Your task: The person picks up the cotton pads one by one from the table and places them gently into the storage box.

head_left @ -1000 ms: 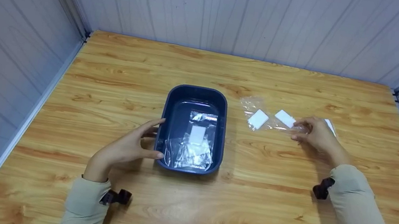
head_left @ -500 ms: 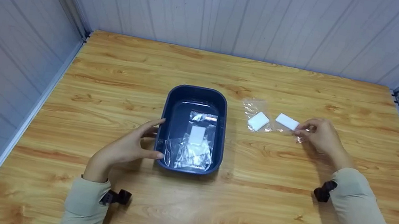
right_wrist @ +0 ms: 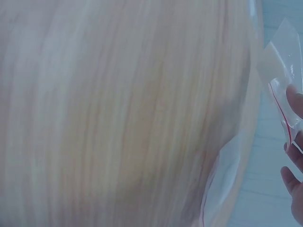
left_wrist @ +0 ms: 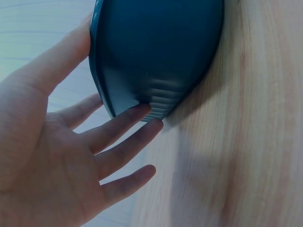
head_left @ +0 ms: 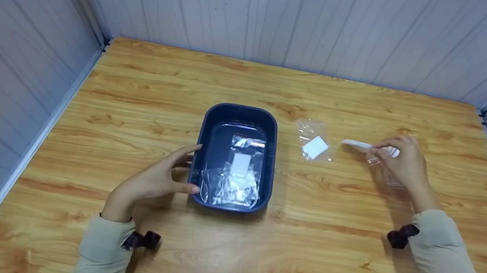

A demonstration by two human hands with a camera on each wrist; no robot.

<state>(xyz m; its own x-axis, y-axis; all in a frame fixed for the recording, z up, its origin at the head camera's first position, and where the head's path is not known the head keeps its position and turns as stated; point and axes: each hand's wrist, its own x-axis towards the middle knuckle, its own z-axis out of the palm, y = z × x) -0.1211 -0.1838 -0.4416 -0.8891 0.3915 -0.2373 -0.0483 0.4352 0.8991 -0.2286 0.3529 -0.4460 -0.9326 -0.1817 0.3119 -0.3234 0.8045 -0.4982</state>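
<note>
My left hand (head_left: 159, 174) is at the left side of a dark blue plastic tub (head_left: 271, 170). Its thumb and forefinger touch the rim, and in the left wrist view the other fingers reach straight along the ribbed outer wall. Inside the tub lie clear zip-lock bags (head_left: 237, 191), one with a white rectangular piece. My right hand (head_left: 403, 164) pinches a clear zip-lock bag (right_wrist: 281, 61) with a red seal line, raised over the table. The white piece (head_left: 355, 144) in it appears nearly edge-on in the head view.
Between tub and right hand, another bag with a white piece (head_left: 315, 148) lies flat. One more clear bag (right_wrist: 222, 175) lies below the right hand. The wooden table (head_left: 311, 264) meets pale panelled walls (head_left: 291, 17) at the back and sides.
My right hand has drawn the pinched bag rightward, away from the one lying flat, and lifted it, turning its white piece edge-on. My left hand and the tub have stayed put.
</note>
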